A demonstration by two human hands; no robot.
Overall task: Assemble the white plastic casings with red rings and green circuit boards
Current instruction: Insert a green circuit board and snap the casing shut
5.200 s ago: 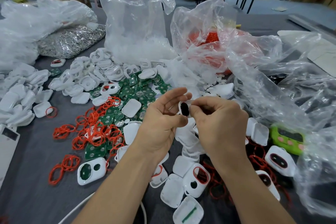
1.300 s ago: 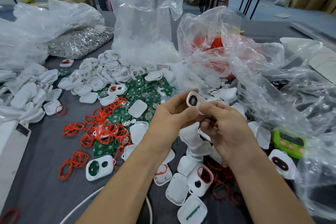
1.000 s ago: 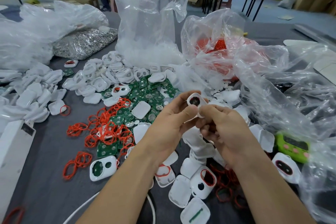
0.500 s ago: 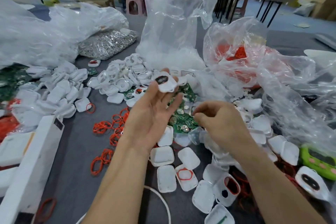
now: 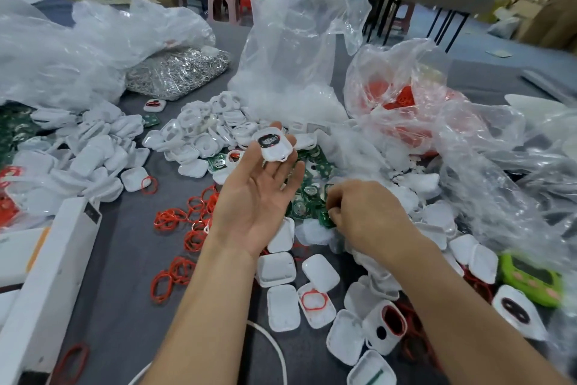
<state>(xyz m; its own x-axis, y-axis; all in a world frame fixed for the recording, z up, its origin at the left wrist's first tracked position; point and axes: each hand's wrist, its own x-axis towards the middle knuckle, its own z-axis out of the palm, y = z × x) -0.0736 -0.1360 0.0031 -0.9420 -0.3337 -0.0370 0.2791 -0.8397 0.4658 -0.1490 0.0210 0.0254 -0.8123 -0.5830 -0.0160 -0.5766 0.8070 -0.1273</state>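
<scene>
- Grey worktable point(image 5: 118, 259) in a busy workshop, strewn with parts. The heap of green circuit boards point(image 5: 307, 197) near its middle serves as the landmark.
- Above the heap's left edge the left hand point(image 5: 259, 194) hangs palm up, fingers nearly straight, carrying a white casing point(image 5: 273, 145) on its fingertips. Whether the thumb steadies it I cannot tell. The casing's dark window shows a red rim, so its ring looks seated.
- At the heap's near right edge the right hand point(image 5: 368, 216) is knuckles up, fingers curled down and pinching one green circuit board point(image 5: 326, 218).
- A second ago both hands met on that casing, the right working at it. Now the right has let go and dropped to the heap, while the left has carried the casing up and away. I judge the ring step finished and the board step beginning.
- Loose red rings point(image 5: 193, 213) lie left of the heap. A pile of white casings point(image 5: 203, 131) lies beyond it to the left, and more casing halves point(image 5: 282, 308) sit nearer than it.
- Right of the heap slumps a clear bag point(image 5: 406, 97) holding red parts. Far beyond to the left is a bag of silvery metal bits point(image 5: 178, 72), and far right and nearer sits a green gadget point(image 5: 530, 278).
- Next, the board probably needs turning to match the casing's recess.
</scene>
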